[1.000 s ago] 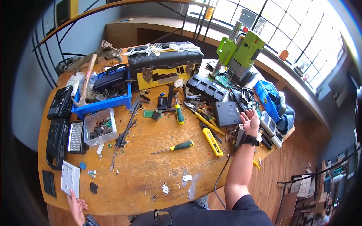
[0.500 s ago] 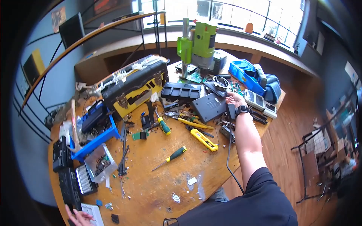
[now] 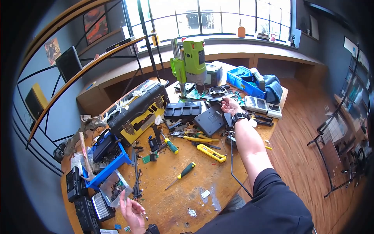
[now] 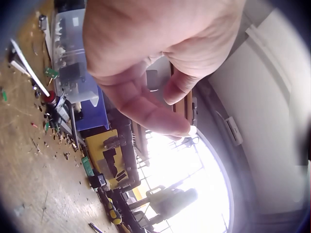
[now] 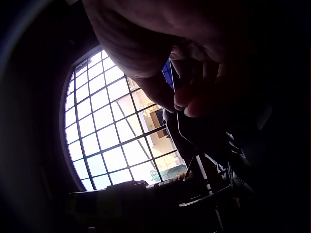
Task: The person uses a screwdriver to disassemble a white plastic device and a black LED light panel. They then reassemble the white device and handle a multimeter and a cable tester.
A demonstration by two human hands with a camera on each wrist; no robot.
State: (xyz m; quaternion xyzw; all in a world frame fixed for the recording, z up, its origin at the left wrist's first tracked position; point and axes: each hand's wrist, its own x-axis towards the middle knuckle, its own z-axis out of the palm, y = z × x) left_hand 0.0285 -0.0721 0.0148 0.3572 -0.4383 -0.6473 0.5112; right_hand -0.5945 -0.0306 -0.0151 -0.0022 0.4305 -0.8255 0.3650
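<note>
My left hand (image 3: pixel 133 213) hovers at the front left, loosely curled around nothing, near the clear plastic box (image 3: pixel 112 182) of small parts. In the left wrist view the same hand (image 4: pixel 155 63) has its thumb apart from the bent fingers. My right hand (image 3: pixel 231 106) reaches to the cluttered pile at the back right, fingertips at a dark flat piece (image 3: pixel 213 99), beside a black square device (image 3: pixel 210 120). In the dark right wrist view a thin pale line passes between thumb and fingertips of the hand (image 5: pixel 160 43); I cannot tell whether they pinch it.
A green screwdriver (image 3: pixel 181 175) and a yellow utility knife (image 3: pixel 210 152) lie mid-table. A black toolbox (image 3: pixel 134 111), blue bin (image 3: pixel 107 174) and hammer (image 3: pixel 85 156) stand left. Behind are a green drill press (image 3: pixel 193 60) and blue crate (image 3: pixel 241 82). A black cable (image 3: pixel 232 163) crosses the right edge.
My left hand has come away from the white rectangular case and moved inward beside the clear box. The right hand has turned from palm-up to fingers in the pile. The head view has swung right.
</note>
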